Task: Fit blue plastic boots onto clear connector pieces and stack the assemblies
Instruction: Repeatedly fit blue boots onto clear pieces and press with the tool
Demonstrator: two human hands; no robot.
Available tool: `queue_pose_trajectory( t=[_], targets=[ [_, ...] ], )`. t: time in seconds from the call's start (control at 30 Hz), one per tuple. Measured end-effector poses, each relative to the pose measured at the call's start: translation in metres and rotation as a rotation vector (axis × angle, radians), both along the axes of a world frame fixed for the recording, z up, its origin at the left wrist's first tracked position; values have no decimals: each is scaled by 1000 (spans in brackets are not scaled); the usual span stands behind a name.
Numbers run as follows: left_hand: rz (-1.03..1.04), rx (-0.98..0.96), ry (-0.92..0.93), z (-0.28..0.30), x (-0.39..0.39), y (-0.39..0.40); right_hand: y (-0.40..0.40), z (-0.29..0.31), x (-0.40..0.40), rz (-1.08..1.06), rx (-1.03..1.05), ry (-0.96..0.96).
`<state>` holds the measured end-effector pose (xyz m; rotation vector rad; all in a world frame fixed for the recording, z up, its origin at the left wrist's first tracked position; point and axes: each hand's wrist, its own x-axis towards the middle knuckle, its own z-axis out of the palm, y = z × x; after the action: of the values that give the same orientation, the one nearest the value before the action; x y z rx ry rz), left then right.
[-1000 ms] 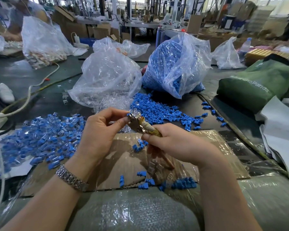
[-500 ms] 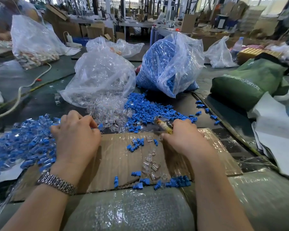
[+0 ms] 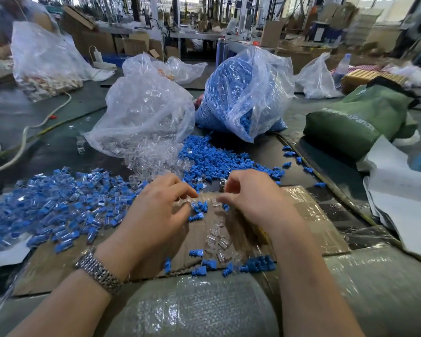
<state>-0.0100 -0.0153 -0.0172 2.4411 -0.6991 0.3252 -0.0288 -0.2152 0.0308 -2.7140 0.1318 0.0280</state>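
My left hand (image 3: 156, 215) is over the cardboard sheet (image 3: 309, 215), its thumb and forefinger pinching a clear connector piece (image 3: 185, 203). My right hand (image 3: 255, 198) is curled round a brass-coloured tool whose metal tip (image 3: 221, 183) sticks out above the forefinger; that finger touches another clear piece (image 3: 215, 202). Loose blue boots (image 3: 199, 206) lie between the two hands. Finished blue-and-clear assemblies (image 3: 58, 205) are heaped to the left. More clear pieces (image 3: 216, 242) and boots (image 3: 258, 265) lie near my wrists.
An open bag spills clear connectors (image 3: 144, 122) at centre back, and a bag of blue boots (image 3: 241, 93) spills a pile (image 3: 216, 161) beside it. A green bag (image 3: 355, 122) and white sheets (image 3: 404, 203) lie on the right. A white cable (image 3: 22, 142) runs on the left. Bubble wrap (image 3: 192, 307) covers the near edge.
The left hand came away from the assembly heap on the left to the cardboard's middle. The right hand lowered from chest height to the cardboard, tool still in it.
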Motion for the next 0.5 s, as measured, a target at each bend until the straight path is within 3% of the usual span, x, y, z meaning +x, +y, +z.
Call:
queue_pose_trajectory(
  t=[0.1, 0.23, 0.5],
  targets=[
    [-25, 84, -23, -1, 0, -7, 7, -3, -1, 28, -118, 89],
    [-89, 284, 12, -7, -1, -19, 12, -8, 0, 88, -196, 29],
    [-70, 165, -7, -8, 0, -20, 6, -8, -1, 146, -50, 22]
  ],
)
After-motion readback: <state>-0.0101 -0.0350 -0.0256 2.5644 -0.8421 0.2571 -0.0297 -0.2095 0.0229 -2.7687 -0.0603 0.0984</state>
